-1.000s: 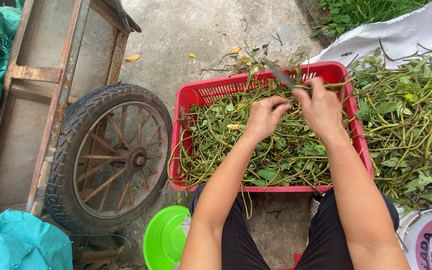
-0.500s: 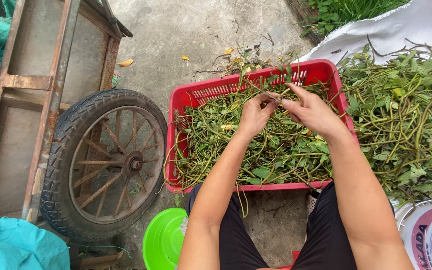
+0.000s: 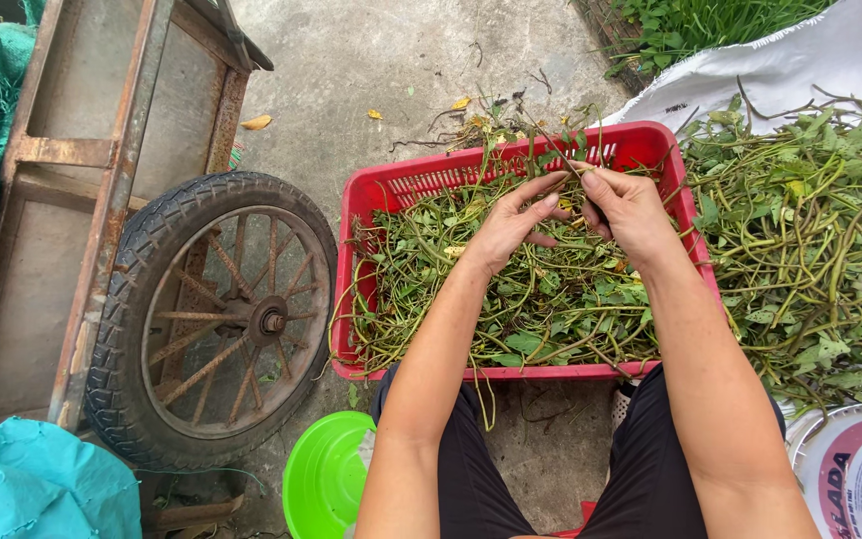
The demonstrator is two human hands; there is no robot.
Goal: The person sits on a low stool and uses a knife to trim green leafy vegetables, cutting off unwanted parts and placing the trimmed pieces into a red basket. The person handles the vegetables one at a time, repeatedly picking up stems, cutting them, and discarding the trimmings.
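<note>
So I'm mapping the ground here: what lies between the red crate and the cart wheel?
In the head view, only a narrow strip of bare concrete ground separates the red crate from the cart wheel; a few stems overhang the crate's edge.

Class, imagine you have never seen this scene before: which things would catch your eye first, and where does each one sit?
The red crate in the middle stands out, heaped with green stems and leaves, and over it the left hand and right hand meet on a few stems. To the right a bigger pile of greens sprawls on a white sheet. On the left stands a rusty cart with its spoked wheel.
</note>
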